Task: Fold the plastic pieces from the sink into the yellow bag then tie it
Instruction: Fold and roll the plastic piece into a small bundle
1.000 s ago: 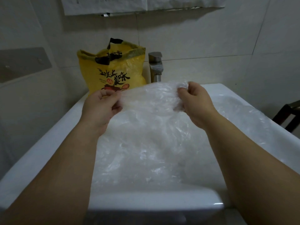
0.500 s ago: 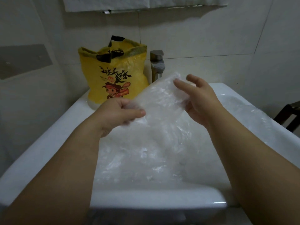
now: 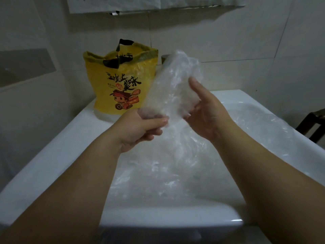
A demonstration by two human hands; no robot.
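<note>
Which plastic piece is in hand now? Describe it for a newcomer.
Above the white sink, right of the yellow bag, the left hand and right hand hold a clear plastic piece. It alone is folded into a narrow raised strip; the other plastic lies loose in the basin.

I hold the clear plastic piece (image 3: 173, 85) in my left grip (image 3: 140, 127) and right grip (image 3: 205, 111), folded to a narrow crinkled strip, tilted up over the sink (image 3: 52, 155). More loose plastic (image 3: 167, 169) lies in the basin. The yellow bag (image 3: 121, 81) stands open on the back-left rim.
</note>
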